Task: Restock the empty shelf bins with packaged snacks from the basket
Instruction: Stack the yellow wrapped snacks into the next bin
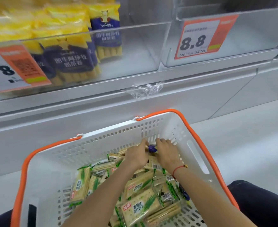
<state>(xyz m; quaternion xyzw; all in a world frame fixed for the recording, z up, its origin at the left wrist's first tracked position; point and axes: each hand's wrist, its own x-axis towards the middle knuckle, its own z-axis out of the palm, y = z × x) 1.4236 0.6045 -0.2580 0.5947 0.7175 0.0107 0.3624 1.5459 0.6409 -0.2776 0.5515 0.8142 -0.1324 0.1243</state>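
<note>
Both forearms reach over a heap of green-and-cream cracker packets (141, 208) filling the near half of the white basket (195, 154) with its orange handles (199, 131). At the basket's far wall the left hand (137, 157) and right hand (167, 154) close, fingers curled, on a small purple-wrapped packet (152, 148) lying between them; how firmly each holds it is hidden. Beyond, the left shelf bin (135, 46) holds yellow-and-purple roll packs (72, 61) at its left; the right shelf bin (249, 38) carries an 8.8 price tag (199, 38).

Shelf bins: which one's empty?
The right bin, behind the 8.8 price tag, holds nothing. The left bin holds yellow-and-purple snack packs on its left side.
</note>
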